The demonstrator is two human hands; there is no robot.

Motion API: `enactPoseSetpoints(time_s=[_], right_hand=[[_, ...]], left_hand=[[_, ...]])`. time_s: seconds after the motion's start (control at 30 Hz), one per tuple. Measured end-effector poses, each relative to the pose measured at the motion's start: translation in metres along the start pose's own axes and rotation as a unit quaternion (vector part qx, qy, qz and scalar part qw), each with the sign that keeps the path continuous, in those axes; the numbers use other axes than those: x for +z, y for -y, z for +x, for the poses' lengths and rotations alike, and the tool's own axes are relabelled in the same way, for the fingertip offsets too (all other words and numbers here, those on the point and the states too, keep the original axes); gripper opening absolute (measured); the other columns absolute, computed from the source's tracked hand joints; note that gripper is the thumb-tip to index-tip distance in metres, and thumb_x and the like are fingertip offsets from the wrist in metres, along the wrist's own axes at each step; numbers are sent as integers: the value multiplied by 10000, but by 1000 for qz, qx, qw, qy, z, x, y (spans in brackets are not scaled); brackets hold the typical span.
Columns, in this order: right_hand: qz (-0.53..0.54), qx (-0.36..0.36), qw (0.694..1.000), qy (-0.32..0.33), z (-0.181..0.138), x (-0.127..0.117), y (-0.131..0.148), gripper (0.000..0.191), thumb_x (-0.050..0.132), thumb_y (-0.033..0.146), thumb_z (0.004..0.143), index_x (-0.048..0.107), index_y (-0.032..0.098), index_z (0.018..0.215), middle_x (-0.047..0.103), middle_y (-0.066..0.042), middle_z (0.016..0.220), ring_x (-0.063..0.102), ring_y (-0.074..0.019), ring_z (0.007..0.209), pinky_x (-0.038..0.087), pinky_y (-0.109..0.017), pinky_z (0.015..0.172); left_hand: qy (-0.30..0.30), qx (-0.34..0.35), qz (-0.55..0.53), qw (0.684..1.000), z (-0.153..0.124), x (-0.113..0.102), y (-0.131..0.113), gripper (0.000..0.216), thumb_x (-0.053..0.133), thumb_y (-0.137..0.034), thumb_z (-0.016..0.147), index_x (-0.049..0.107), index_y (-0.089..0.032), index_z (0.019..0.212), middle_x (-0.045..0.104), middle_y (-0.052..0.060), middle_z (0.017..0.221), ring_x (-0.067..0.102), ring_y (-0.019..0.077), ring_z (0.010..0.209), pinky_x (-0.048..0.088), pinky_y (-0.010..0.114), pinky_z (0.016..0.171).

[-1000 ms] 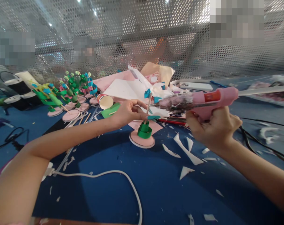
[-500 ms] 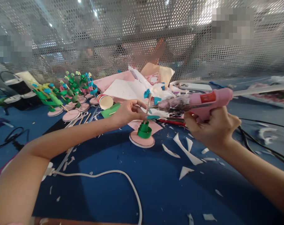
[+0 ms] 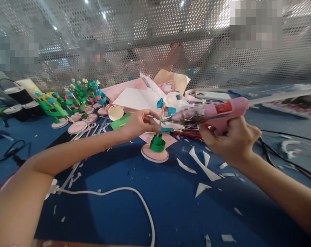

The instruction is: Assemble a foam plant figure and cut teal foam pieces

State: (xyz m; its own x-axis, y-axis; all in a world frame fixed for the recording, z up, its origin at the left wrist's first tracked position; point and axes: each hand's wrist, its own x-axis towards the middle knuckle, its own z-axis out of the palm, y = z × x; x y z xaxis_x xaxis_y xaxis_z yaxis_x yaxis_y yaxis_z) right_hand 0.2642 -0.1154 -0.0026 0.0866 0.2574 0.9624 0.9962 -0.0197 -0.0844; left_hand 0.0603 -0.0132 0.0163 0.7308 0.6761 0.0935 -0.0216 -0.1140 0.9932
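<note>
My left hand [image 3: 140, 123] pinches a thin wooden stick [image 3: 161, 115] that stands upright on a round pink base [image 3: 154, 154]. A green paper coil [image 3: 157, 143] wraps the stick just above the base, and a teal strip [image 3: 166, 130] sits by my fingers. In my right hand [image 3: 231, 140] is a pink hot glue gun [image 3: 212, 112], gripped around its handle. Its nozzle points left and nearly touches the stick.
Several finished stick-and-paper pieces [image 3: 68, 103] stand at the back left beside a paper cup [image 3: 114, 111]. Pink and white paper sheets [image 3: 142, 94] pile up behind. White scraps [image 3: 204, 168] litter the blue mat. A white cable [image 3: 119, 190] crosses the front; black cables [image 3: 281, 151] lie right. A perforated metal screen [image 3: 155, 41] closes the back.
The glue gun has shifted left, bringing its nozzle closer to the stick. My left hand and the stick have stayed put.
</note>
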Motion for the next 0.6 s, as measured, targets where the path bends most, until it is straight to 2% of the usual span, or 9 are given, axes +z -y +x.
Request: enactPoseSetpoints(time_s=[0.1,0.27,0.43,0.6], right_hand=[[3,33,999,-12,2,-1,-2,277,512,388,599,280,236,604,292,86,373,365,-97,327,268,-213,360],[10,93,995,22,4,-2,-3,283,517,403,580,287,241,606,290,83,388,358,-103,352,290,-224,390],[29,33,999,-2,0,0,-1,317,516,396,602,242,239,588,287,80,373,338,-97,330,250,-214,366],[9,-19,1000,-22,-3,1,-2,244,521,378,612,327,230,615,297,86,372,344,-95,320,241,-207,357]], left_hand=[[2,1,4,1000,0,0,0,397,792,-172,526,518,-115,807,646,-26,582,611,62,546,478,183,559],[5,3,10,1000,0,-1,0,381,782,-169,544,524,-112,819,645,-25,585,609,64,542,475,189,557],[6,-2,5,1000,-1,0,-1,372,775,-148,552,518,-116,819,646,-22,578,614,71,540,481,199,565],[12,0,-5,1000,0,1,-1,400,790,-172,531,509,-118,811,646,-28,565,611,65,524,469,179,543]])
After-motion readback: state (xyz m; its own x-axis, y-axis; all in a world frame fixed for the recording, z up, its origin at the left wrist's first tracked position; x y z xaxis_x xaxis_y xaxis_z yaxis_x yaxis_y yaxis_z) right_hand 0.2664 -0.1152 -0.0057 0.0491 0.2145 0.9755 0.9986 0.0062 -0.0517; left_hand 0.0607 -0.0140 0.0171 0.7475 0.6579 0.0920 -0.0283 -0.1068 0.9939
